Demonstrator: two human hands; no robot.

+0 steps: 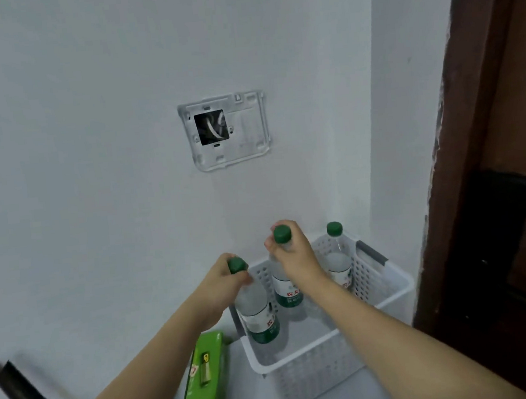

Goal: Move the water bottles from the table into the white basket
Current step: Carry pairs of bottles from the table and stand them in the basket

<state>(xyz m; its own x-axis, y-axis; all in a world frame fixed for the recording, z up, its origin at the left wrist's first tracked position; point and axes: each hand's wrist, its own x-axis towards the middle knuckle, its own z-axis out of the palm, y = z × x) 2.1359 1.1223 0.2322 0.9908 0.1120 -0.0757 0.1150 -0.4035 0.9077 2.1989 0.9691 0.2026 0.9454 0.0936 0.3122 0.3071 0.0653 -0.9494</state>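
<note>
A white perforated basket (305, 373) stands on the table against the wall. Three clear water bottles with green caps and green labels are inside it. My left hand (221, 281) grips the neck of the left bottle (257, 314), which tilts at the basket's left wall. My right hand (293, 254) holds the neck of the middle bottle (285, 288), upright over the basket's far side. The third bottle (338, 256) stands alone in the far right corner, untouched.
A green tissue pack (204, 379) lies just left of the basket. A dark pole (21, 395) leans at the lower left. A brown door frame (473, 149) rises at the right. An open wall box (223, 129) sits on the white wall above.
</note>
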